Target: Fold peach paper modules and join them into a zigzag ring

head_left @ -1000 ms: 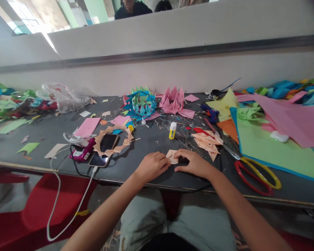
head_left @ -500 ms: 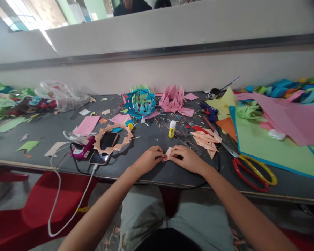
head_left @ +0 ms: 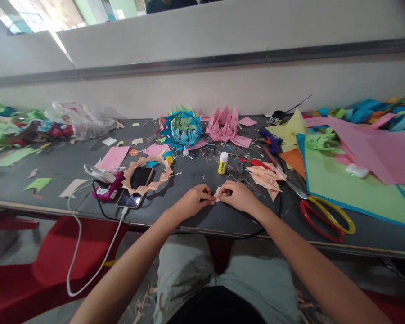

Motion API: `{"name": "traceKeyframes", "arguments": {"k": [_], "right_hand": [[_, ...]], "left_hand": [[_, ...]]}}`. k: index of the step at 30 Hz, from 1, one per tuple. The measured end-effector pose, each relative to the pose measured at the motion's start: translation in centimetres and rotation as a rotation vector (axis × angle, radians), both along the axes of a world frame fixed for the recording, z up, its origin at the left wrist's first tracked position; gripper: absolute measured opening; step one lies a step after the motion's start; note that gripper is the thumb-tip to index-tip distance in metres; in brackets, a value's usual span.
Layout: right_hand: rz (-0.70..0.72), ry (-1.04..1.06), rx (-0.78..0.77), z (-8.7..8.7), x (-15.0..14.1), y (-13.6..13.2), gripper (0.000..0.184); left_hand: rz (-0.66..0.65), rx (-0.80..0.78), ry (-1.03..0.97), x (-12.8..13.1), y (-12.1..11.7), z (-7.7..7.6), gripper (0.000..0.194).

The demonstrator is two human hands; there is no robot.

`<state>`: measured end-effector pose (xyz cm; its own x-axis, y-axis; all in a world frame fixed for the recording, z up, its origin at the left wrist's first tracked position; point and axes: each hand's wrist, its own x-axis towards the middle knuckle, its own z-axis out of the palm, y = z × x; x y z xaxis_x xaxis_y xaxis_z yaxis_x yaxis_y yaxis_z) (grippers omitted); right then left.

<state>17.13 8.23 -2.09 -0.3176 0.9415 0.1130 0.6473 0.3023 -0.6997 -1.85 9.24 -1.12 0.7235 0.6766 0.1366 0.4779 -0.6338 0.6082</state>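
Between my two hands, near the table's front edge, is a small piece of peach paper (head_left: 218, 194), mostly covered by fingers. My left hand (head_left: 196, 200) pinches its left side against the tabletop. The fingers of my right hand (head_left: 238, 195) are curled and pressed on its right side. Just beyond stands a capped glue stick (head_left: 223, 163) with a yellow label. Folded peach paper pieces (head_left: 266, 179) lie in a pile to the right. On the left, a ring of joined peach points (head_left: 147, 191) rests partly over a phone (head_left: 130, 198).
Large red-and-yellow-handled scissors (head_left: 327, 218) lie at right beside stacked coloured sheets (head_left: 344, 193). Blue and pink folded-paper crowns (head_left: 222, 124) stand near the wall. A purple power adapter (head_left: 108, 191) with cables sits left; a white cable hangs over the edge above a red chair (head_left: 67, 252).
My right hand has curled its fingers more over the peach paper. The left hand stays at the paper's left side. The camera view has shifted slightly.
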Motion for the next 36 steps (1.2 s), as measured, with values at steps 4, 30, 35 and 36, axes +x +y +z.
{"name": "traceKeyframes", "arguments": {"k": [4, 30, 35, 36], "right_hand": [[0.001, -0.049, -0.031, 0.0, -0.2, 0.5, 0.007], [-0.148, 0.025, -0.078, -0.4, 1.8, -0.3, 0.023], [0.040, -0.045, -0.039, 0.3, 1.7, 0.0, 0.016], [0.078, -0.046, -0.039, 0.5, 1.7, 0.2, 0.017]], "left_hand": [[-0.038, 0.207, 0.153, -0.1, -1.2, 0.4, 0.024], [0.058, 0.288, 0.223, 1.2, -1.9, 0.4, 0.019], [0.240, 0.140, 0.097, 2.1, -0.8, 0.7, 0.015], [0.248, 0.115, 0.072, 2.3, -0.5, 0.7, 0.023]]}}
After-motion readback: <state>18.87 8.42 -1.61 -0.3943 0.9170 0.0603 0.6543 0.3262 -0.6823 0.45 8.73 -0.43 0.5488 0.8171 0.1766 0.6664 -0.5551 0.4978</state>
